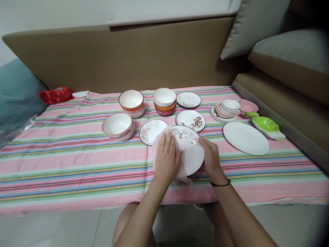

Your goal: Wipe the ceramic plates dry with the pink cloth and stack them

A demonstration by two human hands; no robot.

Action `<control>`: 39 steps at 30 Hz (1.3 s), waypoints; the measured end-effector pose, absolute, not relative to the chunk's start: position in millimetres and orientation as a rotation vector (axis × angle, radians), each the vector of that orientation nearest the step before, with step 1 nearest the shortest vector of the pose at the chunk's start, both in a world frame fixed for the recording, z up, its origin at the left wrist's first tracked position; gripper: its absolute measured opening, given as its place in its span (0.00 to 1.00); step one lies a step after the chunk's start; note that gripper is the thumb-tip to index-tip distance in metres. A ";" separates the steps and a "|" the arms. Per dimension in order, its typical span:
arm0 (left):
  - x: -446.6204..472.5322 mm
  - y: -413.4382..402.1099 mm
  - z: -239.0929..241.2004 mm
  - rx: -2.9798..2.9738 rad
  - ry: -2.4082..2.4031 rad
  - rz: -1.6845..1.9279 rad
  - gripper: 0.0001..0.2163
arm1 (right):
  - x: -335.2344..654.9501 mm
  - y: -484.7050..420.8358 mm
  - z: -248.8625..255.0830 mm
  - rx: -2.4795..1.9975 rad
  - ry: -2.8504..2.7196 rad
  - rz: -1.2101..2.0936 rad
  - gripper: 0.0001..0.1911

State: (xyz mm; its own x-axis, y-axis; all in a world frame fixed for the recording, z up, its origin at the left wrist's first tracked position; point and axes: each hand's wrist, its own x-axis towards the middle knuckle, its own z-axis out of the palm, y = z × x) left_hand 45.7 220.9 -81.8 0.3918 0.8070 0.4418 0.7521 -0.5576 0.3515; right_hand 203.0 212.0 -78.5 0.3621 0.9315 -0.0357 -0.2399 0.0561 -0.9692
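Nearest the camera, at the bottom of the frame, the person's left forearm (pixel 147 214) and right forearm (pixel 241 209) reach up towards the centre, a dark band (pixel 221 184) around the right wrist. At the centre of the frame is a round white plate (pixel 191 152) with a dark rim and a scroll pattern. The right hand (pixel 211 156) holds it at its right edge, thumb on the upper face. The left hand (pixel 166 159) lies flat, fingers straight and close together, on a thin pale sheet (pixel 156 151) over the plate's left part; whether the sheet is cloth or paper, I cannot tell.

Just beyond, left of centre, a flowered plate (pixel 149 132) lies partly hidden by the sheet; stacked plates (pixel 189 118) with a brown flower sit to its right. Stacked bowls (pixel 118 125) stand further left. Right of centre, a white oval dish (pixel 246 138) lies near a green leaf-shaped dish (pixel 267 125). All these rest on a striped cloth (pixel 77 168).
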 end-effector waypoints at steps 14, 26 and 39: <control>43.3 222.0 -85.0 2.597 1.460 0.693 0.38 | 198.0 209.5 -77.9 -1.187 -0.803 0.982 0.20; 19.5 219.9 -58.8 2.367 1.245 1.296 0.22 | 195.7 215.6 -82.7 -1.149 -0.616 1.138 0.17; -18.9 248.4 -70.4 1.422 1.018 1.223 0.28 | 196.3 220.9 -90.2 -1.055 -0.311 1.308 0.19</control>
State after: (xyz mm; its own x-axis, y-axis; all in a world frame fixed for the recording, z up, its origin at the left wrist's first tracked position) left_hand -18.9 248.4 -70.4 0.1473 0.9721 0.1824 0.0030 -0.1849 0.9828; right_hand 196.3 220.9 -90.2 0.2954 0.8861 -0.3572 -0.6305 -0.1001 -0.7697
